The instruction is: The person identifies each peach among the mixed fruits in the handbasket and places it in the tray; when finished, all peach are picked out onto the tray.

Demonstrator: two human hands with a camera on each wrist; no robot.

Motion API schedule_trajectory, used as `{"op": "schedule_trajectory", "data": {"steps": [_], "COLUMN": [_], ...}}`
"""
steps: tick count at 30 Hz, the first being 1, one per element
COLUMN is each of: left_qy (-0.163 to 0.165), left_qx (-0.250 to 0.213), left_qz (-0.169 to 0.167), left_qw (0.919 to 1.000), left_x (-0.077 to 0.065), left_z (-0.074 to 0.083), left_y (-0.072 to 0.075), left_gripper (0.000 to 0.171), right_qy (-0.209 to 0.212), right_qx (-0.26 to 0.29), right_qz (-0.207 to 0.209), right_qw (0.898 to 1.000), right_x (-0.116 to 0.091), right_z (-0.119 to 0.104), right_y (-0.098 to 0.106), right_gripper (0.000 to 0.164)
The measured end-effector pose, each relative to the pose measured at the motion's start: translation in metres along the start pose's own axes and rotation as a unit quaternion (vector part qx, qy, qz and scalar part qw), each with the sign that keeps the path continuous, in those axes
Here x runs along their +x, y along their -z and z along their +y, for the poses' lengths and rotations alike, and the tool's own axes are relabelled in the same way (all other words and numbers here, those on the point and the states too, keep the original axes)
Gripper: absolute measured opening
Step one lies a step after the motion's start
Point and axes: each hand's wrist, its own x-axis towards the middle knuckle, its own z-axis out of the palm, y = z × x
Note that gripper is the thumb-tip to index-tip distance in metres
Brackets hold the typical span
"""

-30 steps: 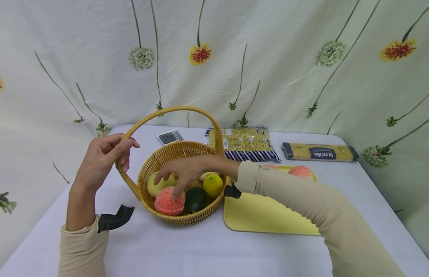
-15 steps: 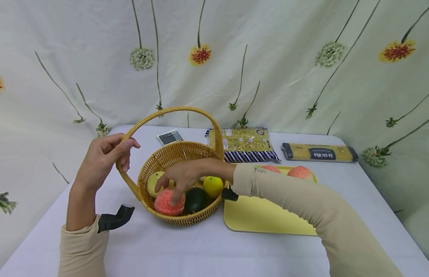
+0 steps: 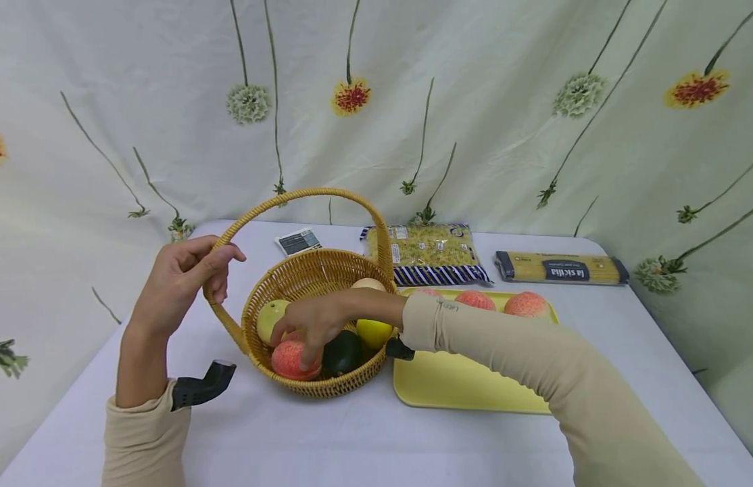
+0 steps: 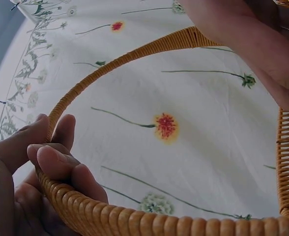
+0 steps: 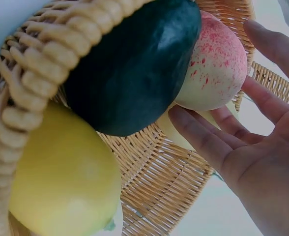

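My left hand (image 3: 180, 274) grips the left side of the handle (image 3: 309, 192) of a yellow-brown wicker basket (image 3: 318, 387); in the left wrist view, thumb and fingers wrap round it. Down inside the basket my right hand (image 3: 318, 316) holds a pink-speckled peach (image 3: 294, 360), fingers and thumb set about it. The right wrist view shows the peach's pale side (image 5: 208, 83) against the fingertips (image 5: 184, 120). Right beside it lies a dark green avocado (image 3: 343, 353), then a yellow lemon (image 3: 374, 334). A pale yellow-green round fruit (image 3: 270, 320) sits behind the peach. Another pale fruit (image 3: 369, 284) is partly hidden by my right wrist.
A yellow tray (image 3: 462, 389) stands right of the basket, with several pink peaches (image 3: 526, 304) along its far side, partly behind my right sleeve. Behind are a bag of pasta (image 3: 425, 247), a spaghetti pack (image 3: 562, 268) and a small printed packet (image 3: 299, 241).
My right hand has lowered and shifted slightly left, closing around the peach, which has turned a little. The left hand stays on the handle.
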Motion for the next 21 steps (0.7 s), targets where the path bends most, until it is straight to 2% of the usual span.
{"op": "schedule_trajectory", "data": {"steps": [10, 13, 21], "left_qy": [-0.005, -0.002, -0.006], "left_qx": [-0.013, -0.002, -0.004], "left_qz": [-0.008, -0.003, -0.006], "left_qw": [0.9999, 1.0, 1.0], "left_x": [0.0009, 0.0009, -0.0001], "left_z": [0.0009, 0.0011, 0.0002], "left_y": [0.0004, 0.0004, 0.0005], "left_gripper": [0.013, 0.013, 0.013], "right_qy": [-0.029, -0.031, -0.021], "right_qx": [0.033, 0.041, 0.022], "right_qz": [-0.006, -0.011, -0.009], "right_qw": [0.999, 0.999, 1.0], "right_x": [-0.0002, -0.0004, 0.0027], "right_z": [0.0023, 0.002, 0.0016], "right_y": [-0.0028, -0.0036, -0.0074], "right_gripper": [0.053, 0.052, 0.052]}}
